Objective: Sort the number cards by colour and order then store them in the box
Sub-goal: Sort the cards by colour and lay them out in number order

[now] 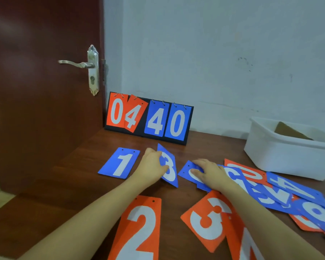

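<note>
Head view, so everything is seen from above the hands, and the scoreboard stand (148, 119) at the back of the brown surface (79, 166) is used as the landmark here. Red 0 and 4 plus blue 4 and 0 are shown on it, with the red 4 hanging crooked. Just in front of the stand, a blue 3 card (168, 166) is pinched by the left hand (151, 167), thumb on the face and the other fingers tucked behind it, and the card is tipped up off the surface. To the left of that, also in front of the stand, a blue 1 card (119, 163) is laid flat. To the right of the 3, the right hand (210, 172) is pressed down with its fingers fairly straight and slightly spread on another blue card (189, 171), whose number can't really be made out. Further right of the stand, a messy overlapping pile of blue and red cards (281, 192) is spread out, and behind it a white box (281, 152) is parked with something brown inside. Nearest the camera, well in front of the stand, a red 2 card (141, 229) and a red 3 card (208, 220) are laid side by side.
</note>
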Motion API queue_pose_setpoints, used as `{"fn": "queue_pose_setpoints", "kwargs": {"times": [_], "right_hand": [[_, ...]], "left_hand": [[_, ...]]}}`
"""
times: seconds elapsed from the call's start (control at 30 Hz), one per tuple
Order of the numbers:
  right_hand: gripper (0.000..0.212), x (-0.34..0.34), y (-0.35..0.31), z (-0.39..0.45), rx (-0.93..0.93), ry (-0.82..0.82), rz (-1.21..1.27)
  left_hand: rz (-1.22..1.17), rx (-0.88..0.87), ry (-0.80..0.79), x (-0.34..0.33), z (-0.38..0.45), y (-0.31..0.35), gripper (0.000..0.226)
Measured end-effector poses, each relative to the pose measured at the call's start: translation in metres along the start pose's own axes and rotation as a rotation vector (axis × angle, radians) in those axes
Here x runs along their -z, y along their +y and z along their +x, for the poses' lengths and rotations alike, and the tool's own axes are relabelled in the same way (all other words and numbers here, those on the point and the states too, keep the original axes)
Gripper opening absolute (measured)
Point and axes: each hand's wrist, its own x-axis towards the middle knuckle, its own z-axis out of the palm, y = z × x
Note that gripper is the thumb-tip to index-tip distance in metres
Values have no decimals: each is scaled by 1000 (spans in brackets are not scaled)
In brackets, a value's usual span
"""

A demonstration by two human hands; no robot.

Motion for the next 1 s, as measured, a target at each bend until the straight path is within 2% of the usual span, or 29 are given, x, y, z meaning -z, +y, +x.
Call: {"fn": "queue_pose_setpoints", "kwargs": {"times": [0.1, 0.17, 0.23, 0.3, 0.43, 0.53, 0.67, 0.77, 0.83, 0.93, 1.0], "right_hand": [[31, 7, 3, 0, -52, 131, 79], [13, 13, 2, 2, -21, 228, 281], [13, 21, 1, 1, 45, 288, 575], [16, 33, -2, -2, 107, 330, 754], [14, 53, -10, -12, 178, 431, 912], [12, 63, -11, -20, 158, 573, 1040], [7, 73, -16, -32, 112, 639, 1176], [6, 72, -17, -42, 101, 595, 1160], [13, 67, -7, -49, 128, 527, 1083], [31, 50, 22, -59, 119, 370, 683], [36, 35, 43, -64, 73, 180, 400]], "left_hand": [[434, 38, -120, -13, 1, 2, 46], [466, 4, -90, -17, 0, 2, 45], [345, -45, -22, -17, 0, 6, 48], [218, -136, 56, -16, 1, 15, 55], [-92, -231, 132, -14, 2, 41, 64], [-352, -239, 218, -16, 3, 53, 64], [-637, -233, 240, -16, -2, 67, 59], [-701, -239, 305, -17, -10, 76, 45], [-644, -252, 325, -18, -16, 78, 32], [-526, -270, 359, -19, -21, 72, 18], [-495, -246, 395, -19, -22, 66, 21]]}}
